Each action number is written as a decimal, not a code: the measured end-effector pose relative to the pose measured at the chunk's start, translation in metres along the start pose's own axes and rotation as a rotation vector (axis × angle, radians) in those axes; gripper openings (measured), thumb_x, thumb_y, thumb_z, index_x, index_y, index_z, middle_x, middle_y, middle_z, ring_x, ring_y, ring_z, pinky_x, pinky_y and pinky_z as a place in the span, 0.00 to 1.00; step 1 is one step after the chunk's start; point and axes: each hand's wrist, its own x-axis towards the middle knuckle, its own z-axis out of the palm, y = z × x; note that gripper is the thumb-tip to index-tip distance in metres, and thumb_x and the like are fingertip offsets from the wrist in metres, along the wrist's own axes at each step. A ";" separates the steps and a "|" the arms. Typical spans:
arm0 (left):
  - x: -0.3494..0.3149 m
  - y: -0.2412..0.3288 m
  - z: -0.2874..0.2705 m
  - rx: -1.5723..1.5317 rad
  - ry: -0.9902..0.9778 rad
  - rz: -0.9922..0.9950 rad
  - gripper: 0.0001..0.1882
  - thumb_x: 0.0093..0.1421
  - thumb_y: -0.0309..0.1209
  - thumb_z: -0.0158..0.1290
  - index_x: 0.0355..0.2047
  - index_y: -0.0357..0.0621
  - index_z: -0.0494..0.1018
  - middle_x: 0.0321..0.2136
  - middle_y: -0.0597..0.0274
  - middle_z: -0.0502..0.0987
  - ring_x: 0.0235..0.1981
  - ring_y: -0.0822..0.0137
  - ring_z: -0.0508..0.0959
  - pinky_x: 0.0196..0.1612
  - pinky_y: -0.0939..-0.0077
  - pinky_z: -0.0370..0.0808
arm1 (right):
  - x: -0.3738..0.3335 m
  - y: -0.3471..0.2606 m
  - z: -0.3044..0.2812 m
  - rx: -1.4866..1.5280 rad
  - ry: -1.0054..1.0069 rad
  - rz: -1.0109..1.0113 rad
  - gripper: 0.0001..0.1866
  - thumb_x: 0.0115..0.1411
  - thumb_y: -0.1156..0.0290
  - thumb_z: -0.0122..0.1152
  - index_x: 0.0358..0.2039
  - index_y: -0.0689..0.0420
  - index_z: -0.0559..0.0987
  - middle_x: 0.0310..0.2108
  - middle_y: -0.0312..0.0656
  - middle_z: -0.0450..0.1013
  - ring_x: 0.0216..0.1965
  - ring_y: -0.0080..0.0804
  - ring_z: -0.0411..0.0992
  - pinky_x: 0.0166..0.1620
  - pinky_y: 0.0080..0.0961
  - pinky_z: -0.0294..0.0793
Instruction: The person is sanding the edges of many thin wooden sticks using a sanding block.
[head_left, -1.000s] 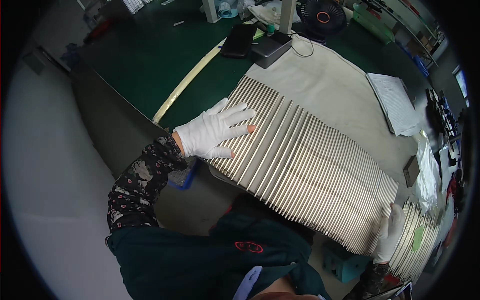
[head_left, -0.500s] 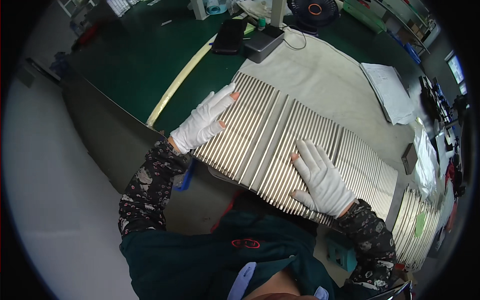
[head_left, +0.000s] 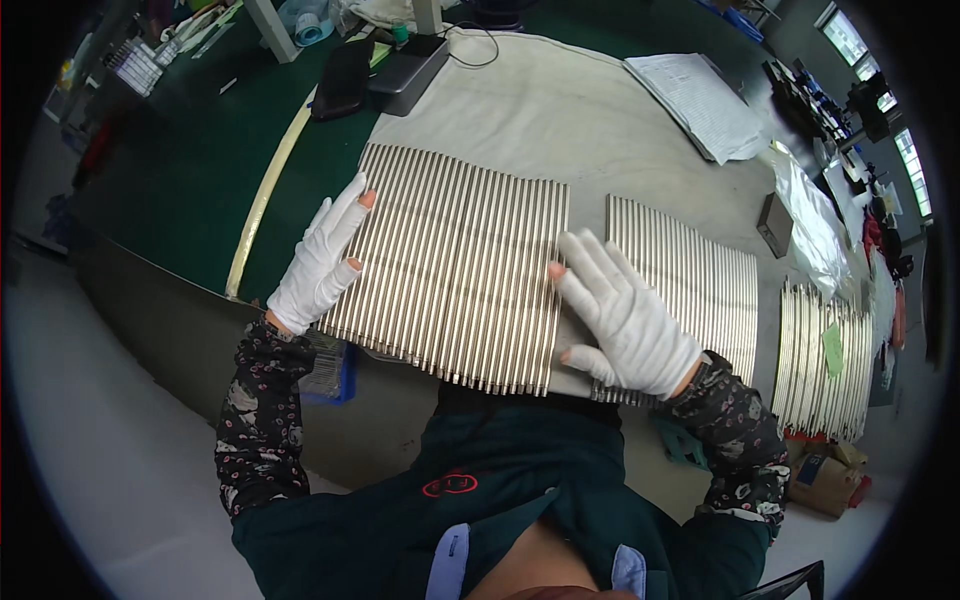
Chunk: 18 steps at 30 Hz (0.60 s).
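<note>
Here my left hand (head_left: 318, 262) lies flat and open against the left edge of a batch of thin metal rods (head_left: 455, 262); my right hand (head_left: 625, 318) lies flat and open on its right edge, fingers spread, grasping nothing. The batch sits between both palms on the pale cloth mat (head_left: 560, 110). A second rod group (head_left: 690, 275) lies just right of my right hand, a third (head_left: 825, 355) farther right. I judge the step to be squaring the batch; next calls for even inward pressure, keeping the rods parallel.
</note>
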 end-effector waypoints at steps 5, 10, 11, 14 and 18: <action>0.006 0.001 0.000 -0.031 0.007 0.024 0.46 0.60 0.69 0.31 0.67 0.48 0.53 0.67 0.47 0.52 0.68 0.50 0.53 0.68 0.52 0.42 | -0.115 0.034 -0.001 -0.081 0.045 0.366 0.43 0.63 0.39 0.39 0.65 0.62 0.53 0.63 0.64 0.53 0.63 0.65 0.53 0.64 0.50 0.53; 0.005 -0.003 -0.002 0.001 0.006 0.012 0.46 0.61 0.68 0.31 0.67 0.46 0.54 0.67 0.47 0.52 0.68 0.50 0.54 0.69 0.56 0.44 | -0.119 0.026 0.010 -0.032 0.055 0.309 0.43 0.62 0.40 0.44 0.65 0.61 0.53 0.63 0.64 0.52 0.64 0.63 0.52 0.65 0.51 0.50; 0.004 -0.004 -0.001 -0.011 0.013 0.004 0.45 0.61 0.68 0.32 0.67 0.46 0.54 0.67 0.47 0.52 0.68 0.50 0.54 0.68 0.58 0.46 | -0.111 0.026 0.011 -0.019 0.039 0.280 0.43 0.60 0.42 0.47 0.64 0.62 0.54 0.63 0.64 0.53 0.64 0.63 0.52 0.65 0.51 0.50; 0.000 -0.008 0.001 -0.027 0.020 0.016 0.45 0.62 0.67 0.32 0.67 0.46 0.54 0.67 0.48 0.52 0.68 0.50 0.54 0.68 0.61 0.49 | -0.086 0.021 0.012 -0.001 -0.007 0.220 0.45 0.60 0.38 0.43 0.64 0.62 0.52 0.62 0.66 0.52 0.62 0.66 0.53 0.64 0.51 0.51; 0.004 -0.010 0.001 0.004 -0.004 0.017 0.44 0.62 0.66 0.32 0.67 0.46 0.53 0.67 0.49 0.52 0.68 0.50 0.54 0.68 0.60 0.48 | -0.064 0.007 0.018 0.038 0.070 0.201 0.46 0.52 0.43 0.55 0.62 0.65 0.57 0.62 0.63 0.54 0.63 0.63 0.54 0.64 0.50 0.52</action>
